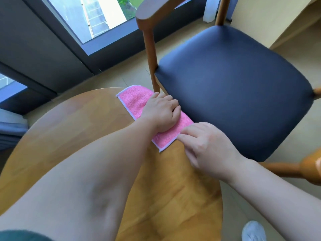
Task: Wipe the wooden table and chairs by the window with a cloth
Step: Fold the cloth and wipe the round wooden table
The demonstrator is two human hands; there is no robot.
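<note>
currently the pink cloth (137, 100), folded into a long strip with a pale hem, lies along the far right edge of the round wooden table (73, 122). left hand (160, 113) rests on the middle of the strip, knuckles up, fingers curled down over the table edge and onto the cloth. right hand (206, 145) sits at the strip's near end, fingers nearly straight, fingertips touching the hem; no grip visible there. just beyond the table edge stands a wooden chair (150, 49) with a dark padded seat (234, 87), close to the cloth. behind it, a dark-framed window (90, 20) down to the floor. a white shoe (253, 231) shows at bottom right.
</note>
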